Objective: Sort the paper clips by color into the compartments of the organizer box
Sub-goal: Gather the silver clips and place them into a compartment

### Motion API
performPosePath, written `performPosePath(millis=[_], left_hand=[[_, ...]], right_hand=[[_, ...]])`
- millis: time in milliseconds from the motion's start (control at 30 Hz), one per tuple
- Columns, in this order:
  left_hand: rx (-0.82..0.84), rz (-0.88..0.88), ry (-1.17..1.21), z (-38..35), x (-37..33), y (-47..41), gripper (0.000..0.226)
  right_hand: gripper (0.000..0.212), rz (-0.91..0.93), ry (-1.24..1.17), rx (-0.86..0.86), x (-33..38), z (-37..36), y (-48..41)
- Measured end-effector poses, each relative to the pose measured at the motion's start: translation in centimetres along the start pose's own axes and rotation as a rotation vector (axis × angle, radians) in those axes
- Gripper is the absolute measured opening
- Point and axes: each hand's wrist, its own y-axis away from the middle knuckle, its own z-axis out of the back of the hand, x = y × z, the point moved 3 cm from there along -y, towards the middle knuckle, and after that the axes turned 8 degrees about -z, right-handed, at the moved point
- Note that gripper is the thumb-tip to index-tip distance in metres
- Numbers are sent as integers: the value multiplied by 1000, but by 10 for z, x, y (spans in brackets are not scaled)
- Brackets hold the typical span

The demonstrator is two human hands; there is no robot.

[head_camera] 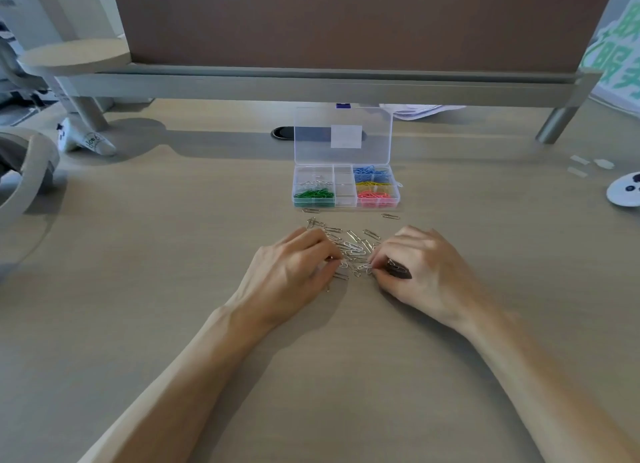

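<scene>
Two bare hands work a heap of silver paper clips [349, 249] on the bench [173, 289], with the organizer box [346, 204] open at twelve o'clock from the heap. The left hand [294, 272] reaches in from eight o'clock with fingers curled onto the clips; whether its grip has closed on any cannot be told. The right hand [426, 268], at four o'clock, keeps a narrow grip round a dark object [398, 271] (too shadowed to name) while its fingertips meet the heap.

Green clips [313, 195], blue clips [370, 174], yellow clips [375, 185] and pink clips [374, 195] each lie in a compartment of their own. A few silver ones sit in the box's far-left compartment [313, 182].

The step appears to be gathering silver clips. The next move likely calls for a firm pinch and a lift toward eleven o'clock, over the box's near wall. The upright lid [311, 143] blocks the far side, and stray clips [390, 216] dot the short run of bench between heap and box.
</scene>
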Motion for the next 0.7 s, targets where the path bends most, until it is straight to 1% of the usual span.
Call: performPosePath(millis=[100,267,367,433,533,600,700], left_hand=[[-21,29,-9,3,4,0,6],[37,10,21,1,9,1,8],[60,-28,17,0,8,0,18],[80,-63,-8,2,7,-1,22],[114,-118,-71,6,6,-4,21],[131,-125,-103,7,5,-6,21],[157,-132,-140,6,3,-9,19]], right_hand=[[6,25,59,-1,4,1,-2],[8,46,85,-12,10,-1,-5],[10,55,96,-20,10,-3,-5],[11,26,47,-45,9,-1,-4],[8,-65,-93,-105,7,4,-3],[10,-146,-195,-134,4,6,-3],[12,-240,-320,-132,2,5,-2]])
